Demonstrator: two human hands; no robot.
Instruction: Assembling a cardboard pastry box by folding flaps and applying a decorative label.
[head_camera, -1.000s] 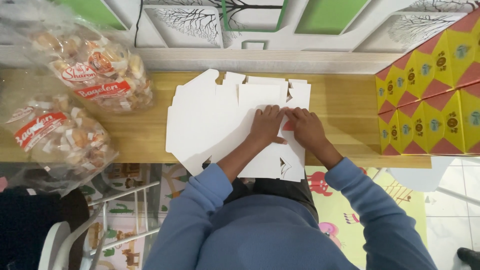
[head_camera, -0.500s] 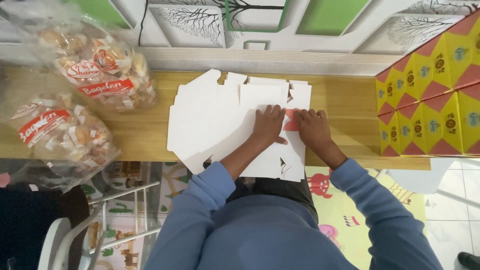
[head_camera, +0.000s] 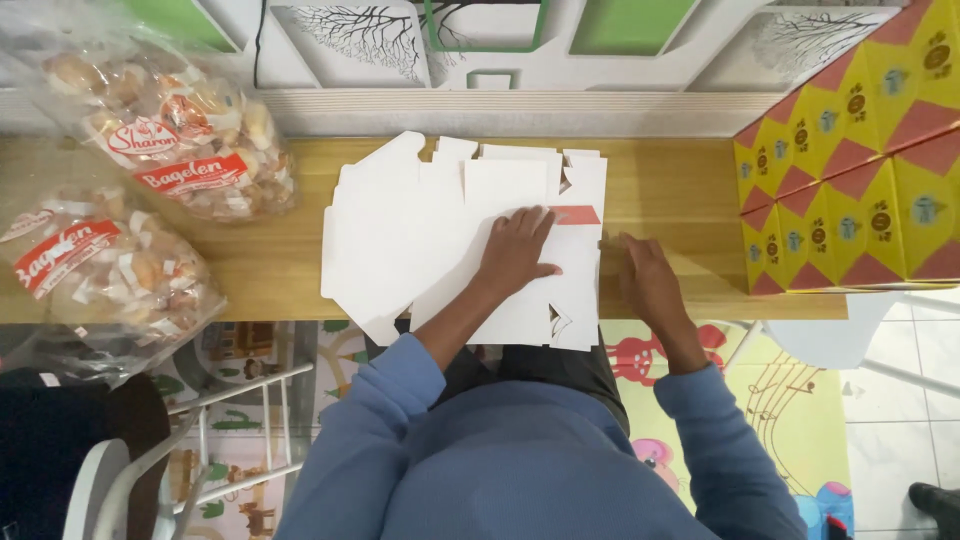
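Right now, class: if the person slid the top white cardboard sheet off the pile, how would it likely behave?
The flat white cardboard sheet looks thin, so probably light and bendy. Lying on the stack of sheets under the left hand, it would likely slide easily. Its cut flaps might snag.

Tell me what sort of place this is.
Probably a small home packing spot, not a factory: a narrow wooden bench against a decorated wall, flat white cardboard box blanks under the left hand, stacked yellow-and-red printed cartons, clear bags of baked snacks, a children's play mat.

Snack bags (head_camera: 120, 190) cut off left
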